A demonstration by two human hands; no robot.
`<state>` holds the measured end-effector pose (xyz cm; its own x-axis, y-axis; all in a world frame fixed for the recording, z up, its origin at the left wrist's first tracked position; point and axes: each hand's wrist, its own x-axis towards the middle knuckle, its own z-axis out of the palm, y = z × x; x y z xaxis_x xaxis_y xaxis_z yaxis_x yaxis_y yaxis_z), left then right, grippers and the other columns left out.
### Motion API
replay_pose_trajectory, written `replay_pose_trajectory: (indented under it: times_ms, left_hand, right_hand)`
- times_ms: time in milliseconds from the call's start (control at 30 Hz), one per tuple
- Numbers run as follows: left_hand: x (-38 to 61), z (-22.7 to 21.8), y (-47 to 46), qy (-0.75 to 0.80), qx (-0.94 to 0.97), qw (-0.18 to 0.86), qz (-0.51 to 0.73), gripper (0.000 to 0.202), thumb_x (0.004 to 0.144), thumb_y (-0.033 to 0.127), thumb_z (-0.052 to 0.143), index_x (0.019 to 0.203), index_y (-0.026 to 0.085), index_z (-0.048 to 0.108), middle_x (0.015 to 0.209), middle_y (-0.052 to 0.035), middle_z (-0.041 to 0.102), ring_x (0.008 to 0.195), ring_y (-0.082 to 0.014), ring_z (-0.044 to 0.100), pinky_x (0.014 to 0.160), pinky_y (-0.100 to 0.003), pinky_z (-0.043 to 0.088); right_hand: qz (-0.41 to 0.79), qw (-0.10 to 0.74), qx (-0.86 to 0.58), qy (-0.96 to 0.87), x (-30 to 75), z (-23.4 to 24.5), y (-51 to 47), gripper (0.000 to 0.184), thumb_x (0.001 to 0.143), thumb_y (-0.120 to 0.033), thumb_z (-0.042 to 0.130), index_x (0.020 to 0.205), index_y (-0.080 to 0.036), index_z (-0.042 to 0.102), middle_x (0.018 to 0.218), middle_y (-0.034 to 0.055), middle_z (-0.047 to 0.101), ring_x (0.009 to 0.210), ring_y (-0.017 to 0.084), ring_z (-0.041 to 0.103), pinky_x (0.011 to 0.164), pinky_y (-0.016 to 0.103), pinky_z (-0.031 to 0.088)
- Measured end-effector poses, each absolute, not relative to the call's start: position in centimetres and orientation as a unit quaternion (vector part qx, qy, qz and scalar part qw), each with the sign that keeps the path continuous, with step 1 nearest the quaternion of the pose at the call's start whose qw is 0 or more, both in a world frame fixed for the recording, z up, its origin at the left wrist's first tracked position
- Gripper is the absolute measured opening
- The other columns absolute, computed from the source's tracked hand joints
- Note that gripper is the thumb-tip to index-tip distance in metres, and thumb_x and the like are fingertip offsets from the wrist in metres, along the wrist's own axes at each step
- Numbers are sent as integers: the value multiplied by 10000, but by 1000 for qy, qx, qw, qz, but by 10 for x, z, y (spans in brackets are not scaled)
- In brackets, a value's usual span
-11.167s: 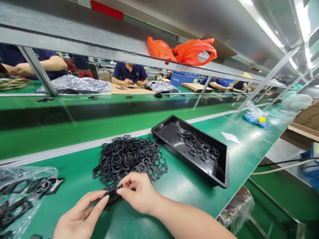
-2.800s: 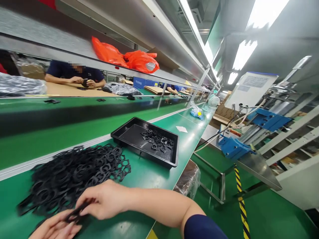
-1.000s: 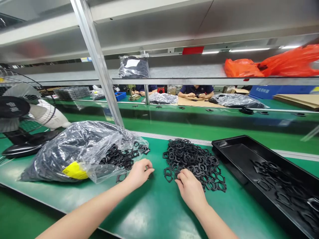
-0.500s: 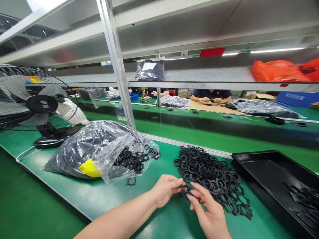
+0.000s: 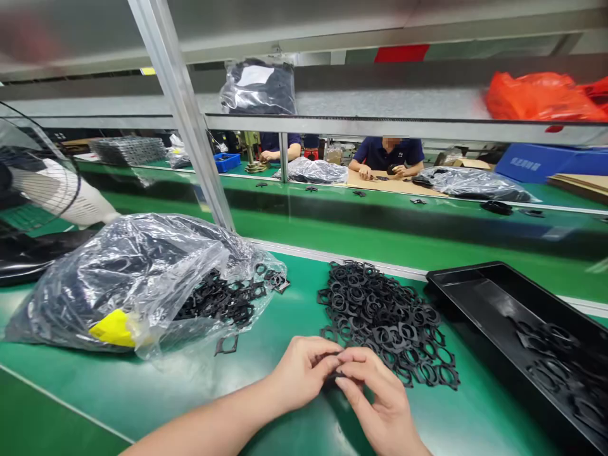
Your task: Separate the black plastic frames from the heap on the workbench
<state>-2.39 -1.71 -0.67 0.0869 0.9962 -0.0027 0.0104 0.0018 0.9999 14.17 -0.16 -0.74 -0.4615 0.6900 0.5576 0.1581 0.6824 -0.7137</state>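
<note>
My left hand (image 5: pixel 301 373) and my right hand (image 5: pixel 375 396) meet low in the middle, fingertips pinched together on a small black plastic ring part (image 5: pixel 336 372). Just beyond them lies a heap of the same black ring parts (image 5: pixel 380 313) on the green bench (image 5: pixel 266 373). A clear plastic bag (image 5: pixel 128 278) full of black parts lies to the left, with parts spilling from its mouth and one loose part (image 5: pixel 225 345) in front. A black tray (image 5: pixel 489 310) at the right holds several parts.
A fan (image 5: pixel 38 190) stands at the far left. A slanted metal post (image 5: pixel 183 120) rises behind the bag. Overhead, the shelf carries a dark bag (image 5: pixel 259 85) and orange bags (image 5: pixel 541 95). People in dark blue shirts (image 5: pixel 384 155) work across the conveyor.
Both hands came closer together and now pinch one black part between them. The view has dipped and shifted slightly to the right.
</note>
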Motion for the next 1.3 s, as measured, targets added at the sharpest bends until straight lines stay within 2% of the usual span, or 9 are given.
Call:
replay_pose_trajectory:
  times_ms: [67, 167, 267, 400, 533, 767, 900, 1067, 1300]
  left_hand:
    - [-22, -8, -19, 476, 514, 526, 482, 201, 784, 338, 635, 878, 162, 665, 701, -23, 604, 648, -130, 524, 612, -240, 403]
    - [-20, -12, -18, 423, 410, 619, 519, 379, 686, 345, 742, 962, 172, 549, 643, 30, 531, 545, -93, 484, 544, -218, 392]
    - [-18, -16, -15, 367, 340, 666, 553, 468, 593, 301, 823, 930, 154, 534, 623, 40, 539, 558, -78, 494, 570, -203, 386]
    - [-18, -18, -16, 382, 287, 686, 549, 378, 550, 278, 849, 784, 106, 607, 607, 15, 590, 571, -69, 517, 599, -192, 382]
    - [-19, -11, -19, 440, 273, 660, 545, 342, 606, 343, 806, 779, 123, 609, 669, -11, 656, 628, -100, 581, 628, -212, 439]
    - [-19, 0, -23, 470, 312, 647, 514, 390, 676, 436, 728, 874, 161, 536, 741, -26, 701, 744, -147, 646, 653, -233, 506]
    - [-17, 0, -28, 465, 374, 624, 505, 395, 770, 388, 650, 1057, 133, 560, 805, -51, 715, 761, -142, 650, 696, -229, 514]
    - [-16, -7, -36, 458, 446, 586, 498, 262, 854, 271, 545, 1085, 149, 563, 973, -79, 701, 885, -173, 650, 816, -284, 516]
    - [-18, -15, -42, 462, 508, 541, 486, 273, 891, 209, 472, 1158, 212, 531, 1075, -64, 668, 950, -181, 637, 878, -322, 507]
  right_hand:
    - [310, 437, -269, -800, 140, -8, -1, 143, 828, -126, 564, 908, -227, 625, 892, 74, 623, 733, 167, 629, 593, 242, 528]
    - [318, 445, -279, -789, 138, -8, 1, 117, 839, -139, 552, 884, -218, 626, 824, 67, 611, 728, 174, 616, 606, 254, 523]
    - [361, 445, -301, -762, 138, -9, 2, 85, 854, -168, 541, 827, -199, 615, 791, 66, 589, 707, 172, 594, 576, 251, 506]
    - [476, 431, -329, -693, 138, -11, 0, 108, 863, -212, 542, 788, -181, 614, 832, 62, 552, 607, 129, 546, 485, 230, 474]
    - [528, 440, -340, -642, 139, -11, -2, 85, 846, -228, 573, 793, -182, 621, 800, 34, 518, 542, 94, 480, 439, 214, 428]
    - [498, 415, -403, -646, 136, -13, -3, 73, 833, -241, 591, 800, -180, 615, 669, -10, 510, 498, 78, 433, 434, 205, 377]
    - [455, 407, -428, -667, 135, -14, -5, 87, 830, -243, 594, 779, -173, 599, 594, -23, 520, 493, 87, 446, 461, 213, 385]
    - [423, 426, -433, -672, 136, -14, -6, 75, 831, -231, 593, 782, -175, 585, 645, -4, 570, 569, 117, 530, 541, 237, 439]
    - [390, 417, -427, -702, 136, -12, -5, 73, 832, -202, 589, 765, -172, 592, 661, 3, 563, 578, 119, 519, 541, 241, 430]
